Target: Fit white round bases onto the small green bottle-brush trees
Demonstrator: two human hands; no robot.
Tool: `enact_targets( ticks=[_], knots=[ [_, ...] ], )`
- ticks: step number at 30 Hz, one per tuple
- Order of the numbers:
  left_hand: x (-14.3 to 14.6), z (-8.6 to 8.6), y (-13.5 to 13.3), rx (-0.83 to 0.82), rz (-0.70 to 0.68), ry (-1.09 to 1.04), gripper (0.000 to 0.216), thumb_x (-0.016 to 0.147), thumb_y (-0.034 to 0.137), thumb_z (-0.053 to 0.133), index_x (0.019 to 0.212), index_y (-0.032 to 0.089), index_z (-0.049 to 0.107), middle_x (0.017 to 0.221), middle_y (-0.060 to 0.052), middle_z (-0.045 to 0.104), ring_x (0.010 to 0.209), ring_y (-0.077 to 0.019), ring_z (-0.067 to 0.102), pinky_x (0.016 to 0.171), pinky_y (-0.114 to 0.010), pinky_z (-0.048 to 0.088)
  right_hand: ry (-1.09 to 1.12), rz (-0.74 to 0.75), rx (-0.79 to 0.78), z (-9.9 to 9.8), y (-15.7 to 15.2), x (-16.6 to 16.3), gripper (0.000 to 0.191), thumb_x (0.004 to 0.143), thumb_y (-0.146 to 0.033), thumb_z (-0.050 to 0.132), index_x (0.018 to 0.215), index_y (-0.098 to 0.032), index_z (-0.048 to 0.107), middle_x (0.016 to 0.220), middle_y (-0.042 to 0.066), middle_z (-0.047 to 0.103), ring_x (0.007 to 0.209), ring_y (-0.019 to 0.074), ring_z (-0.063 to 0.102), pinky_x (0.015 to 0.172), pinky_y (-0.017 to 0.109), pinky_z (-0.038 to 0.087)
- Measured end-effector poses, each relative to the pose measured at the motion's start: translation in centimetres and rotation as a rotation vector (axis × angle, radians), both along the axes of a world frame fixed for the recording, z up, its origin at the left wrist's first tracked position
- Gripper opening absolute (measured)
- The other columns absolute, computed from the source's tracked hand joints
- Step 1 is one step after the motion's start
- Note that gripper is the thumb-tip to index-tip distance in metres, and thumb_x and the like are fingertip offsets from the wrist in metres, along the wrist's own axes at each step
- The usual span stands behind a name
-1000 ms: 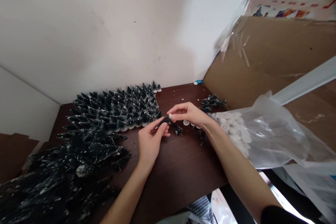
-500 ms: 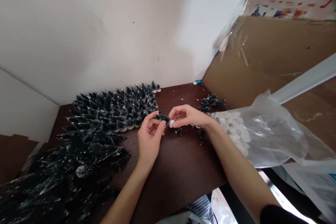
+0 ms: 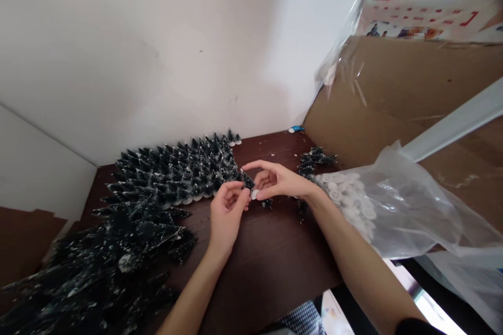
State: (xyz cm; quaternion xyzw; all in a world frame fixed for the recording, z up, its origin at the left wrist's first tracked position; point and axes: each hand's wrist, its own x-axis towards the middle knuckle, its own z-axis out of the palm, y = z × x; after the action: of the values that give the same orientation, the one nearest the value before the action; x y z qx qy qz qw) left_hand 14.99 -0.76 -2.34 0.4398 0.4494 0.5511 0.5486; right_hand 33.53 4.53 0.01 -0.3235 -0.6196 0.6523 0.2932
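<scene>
A miniature snow-dusted pine tree [image 3: 246,178] with a round white base [image 3: 254,194] is between my two hands, tilted with its tip to the upper left. My left hand [image 3: 229,210] pinches it low on its left side with thumb and fingers. On the other side, my right hand [image 3: 280,180] has its thumb at the base, its index finger stretched above the tip and the other fingers curled. Rows of similar standing trees [image 3: 176,170] are just left of my hands. Another small tree [image 3: 266,203] lies partly hidden under my right hand.
Larger loose trees [image 3: 129,241] are heaped at the left front. More small trees [image 3: 312,159] lie to the right, beside a clear plastic bag [image 3: 408,204] of white round bases [image 3: 349,196]. A cardboard box [image 3: 412,89] stands at the right; a white wall [image 3: 188,52] rises behind the dark table [image 3: 267,261].
The small tree has turned from lying nearly level to a more upright tilt. My right index finger has stretched out over its tip. The camera view has shifted slightly.
</scene>
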Motion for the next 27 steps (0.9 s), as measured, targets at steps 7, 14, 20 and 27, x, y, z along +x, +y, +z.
enact_targets(
  ticks=[7,14,20,27],
  knots=[
    [-0.1,0.1,-0.1,-0.015,-0.004,0.007,0.033,0.075,0.041,0.078,0.092,0.016,0.065,0.066,0.001,0.065,0.062,-0.0125,0.060,0.058,-0.022,0.046,-0.024,0.016,0.026,-0.4,0.0,-0.2,0.075,0.068,-0.026,0.088,0.135,-0.023,0.054,0.081,-0.002,0.071,0.072,0.0131,0.069,0.069,0.026,0.055],
    [0.5,0.2,-0.1,-0.118,-0.029,-0.070,0.041,0.073,0.048,0.079,0.090,0.014,0.065,0.062,0.001,0.062,0.056,-0.0108,0.055,0.053,-0.021,0.039,0.007,0.038,-0.044,-0.1,-0.2,0.1,0.080,0.074,-0.026,0.084,0.143,-0.026,0.043,0.077,-0.003,0.070,0.066,0.0151,0.070,0.063,0.027,0.056],
    [1.3,0.8,0.1,-0.161,-0.079,-0.098,0.049,0.070,0.050,0.081,0.096,0.012,0.063,0.065,0.000,0.065,0.057,-0.0096,0.054,0.053,-0.020,0.037,0.041,-0.016,-0.039,0.6,-0.3,0.4,0.083,0.073,-0.021,0.083,0.144,-0.025,0.039,0.074,-0.005,0.067,0.067,0.0129,0.069,0.062,0.023,0.051],
    [0.8,1.6,0.3,-0.050,-0.150,0.123,0.034,0.085,0.042,0.065,0.103,0.014,0.061,0.073,-0.001,0.063,0.061,-0.0115,0.052,0.055,-0.023,0.037,0.059,-0.069,-0.003,0.9,-0.2,0.6,0.077,0.073,-0.019,0.082,0.139,-0.022,0.043,0.071,-0.005,0.066,0.065,0.0127,0.068,0.064,0.024,0.053]
  ],
)
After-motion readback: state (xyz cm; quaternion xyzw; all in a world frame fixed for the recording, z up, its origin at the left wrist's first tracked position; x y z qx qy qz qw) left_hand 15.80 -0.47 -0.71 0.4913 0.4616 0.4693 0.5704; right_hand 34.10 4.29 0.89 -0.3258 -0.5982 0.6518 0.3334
